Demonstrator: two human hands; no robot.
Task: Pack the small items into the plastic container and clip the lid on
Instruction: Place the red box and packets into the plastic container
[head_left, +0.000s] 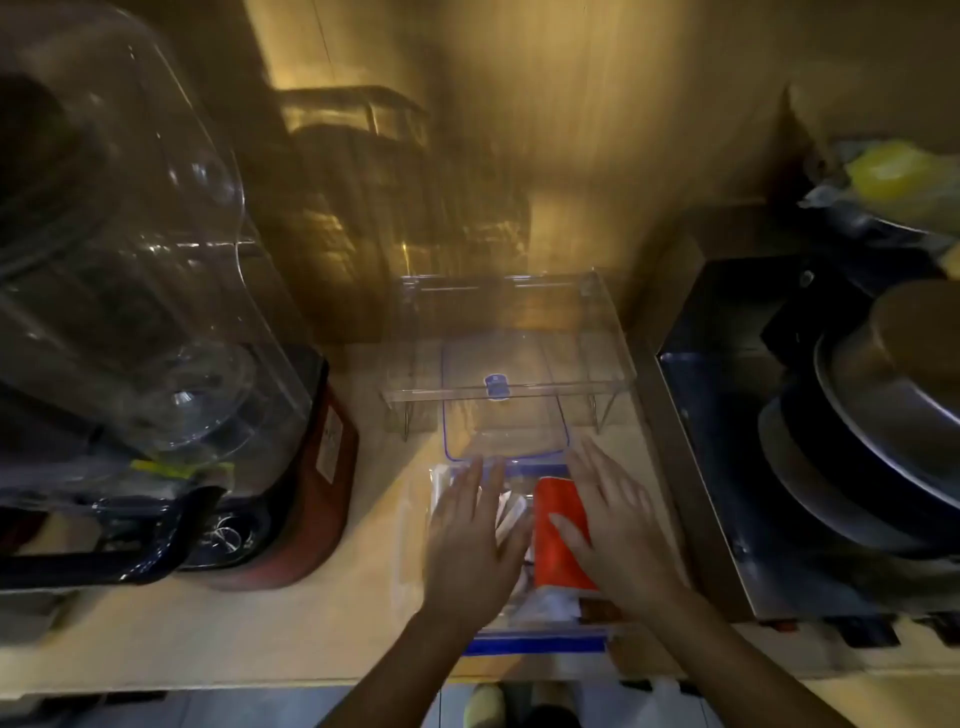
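Dim, amber-lit pale wooden counter (322, 613); blender (156, 364) left, stacked pans (883, 441) right. Left hand (475, 540) and right hand (618, 530) flat, fingers spread, on near plastic container (535, 642) holding orange item (558, 535); clear lid (504, 410) just beyond

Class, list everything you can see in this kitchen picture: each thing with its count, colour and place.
Plastic container: one, clear with blue trim, counter's near edge, under both hands.
Orange item: one, inside the container, right side.
Pale items: count unclear, inside, beside the orange one.
Lid: one, clear, blue-edged, just behind the container.
Clear rack: one, standing over the lid.
Blender: one, clear jar, red base, left.
Metal pans: stacked, right.
Counter: one, pale wood.
Left hand: flat, over container.
Right hand: flat, over container.
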